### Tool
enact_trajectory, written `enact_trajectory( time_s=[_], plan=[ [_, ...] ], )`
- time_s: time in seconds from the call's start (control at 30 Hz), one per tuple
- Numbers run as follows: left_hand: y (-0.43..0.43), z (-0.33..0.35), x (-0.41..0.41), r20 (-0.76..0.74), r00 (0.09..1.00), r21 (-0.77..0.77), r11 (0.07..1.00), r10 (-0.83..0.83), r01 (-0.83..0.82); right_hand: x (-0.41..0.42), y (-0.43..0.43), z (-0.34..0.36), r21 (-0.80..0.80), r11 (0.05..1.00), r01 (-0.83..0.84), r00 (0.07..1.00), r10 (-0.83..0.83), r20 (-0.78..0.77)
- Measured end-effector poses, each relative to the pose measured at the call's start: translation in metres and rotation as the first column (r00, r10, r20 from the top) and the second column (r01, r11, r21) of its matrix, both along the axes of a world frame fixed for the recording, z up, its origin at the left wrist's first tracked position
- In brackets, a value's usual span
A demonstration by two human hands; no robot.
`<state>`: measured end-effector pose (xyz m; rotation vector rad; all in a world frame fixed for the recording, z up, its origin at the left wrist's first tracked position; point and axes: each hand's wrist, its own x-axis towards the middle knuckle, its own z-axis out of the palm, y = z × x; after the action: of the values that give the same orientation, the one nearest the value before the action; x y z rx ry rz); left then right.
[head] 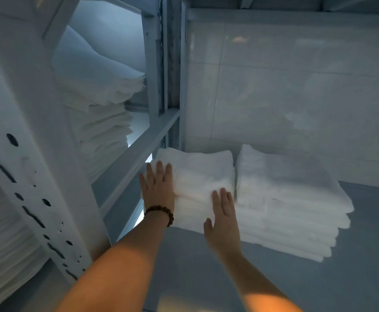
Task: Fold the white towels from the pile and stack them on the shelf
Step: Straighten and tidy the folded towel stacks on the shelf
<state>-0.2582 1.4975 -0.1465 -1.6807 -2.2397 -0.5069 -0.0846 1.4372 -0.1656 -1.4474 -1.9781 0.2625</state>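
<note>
The shelf [352, 233] holds two stacks of folded white towels, one just beside the other: the left stack [197, 174] and the right stack [292, 210]. The adjacent bay to the left holds more towels [103, 122].

The left hand [158, 188], with a bracelet [160, 213] at the wrist, lies flat, fingers straight, against the left stack's left side. The right hand [223, 219], fingers straight, rests on the same stack's near right corner.
</note>
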Motion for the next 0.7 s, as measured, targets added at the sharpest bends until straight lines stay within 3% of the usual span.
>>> enact_trajectory(
  time_s=[0.13,0.23,0.3,0.43,0.7],
  plan=[
    [-0.006,-0.012,0.000,0.027,0.999,0.017,1.000,0.020,-0.021,0.003,0.002,0.004,0.017,0.999,0.052,0.997,-0.053,0.054],
    [-0.014,-0.012,0.000,0.030,0.999,0.001,1.000,0.019,-0.019,-0.004,0.002,0.016,0.157,0.984,0.084,0.987,-0.104,0.123],
    [-0.021,-0.016,0.002,0.021,1.000,-0.026,1.000,0.009,-0.008,-0.012,0.008,0.023,0.229,0.973,0.011,0.966,-0.069,0.251],
    [-0.023,-0.020,-0.002,0.007,1.000,-0.048,0.999,-0.012,0.012,-0.025,0.026,0.024,0.063,0.991,-0.121,0.850,0.071,0.522],
    [-0.024,-0.019,-0.002,0.050,0.998,-0.061,0.997,-0.038,0.041,-0.047,0.049,0.041,0.040,0.979,-0.200,0.791,0.138,0.596]
  ],
)
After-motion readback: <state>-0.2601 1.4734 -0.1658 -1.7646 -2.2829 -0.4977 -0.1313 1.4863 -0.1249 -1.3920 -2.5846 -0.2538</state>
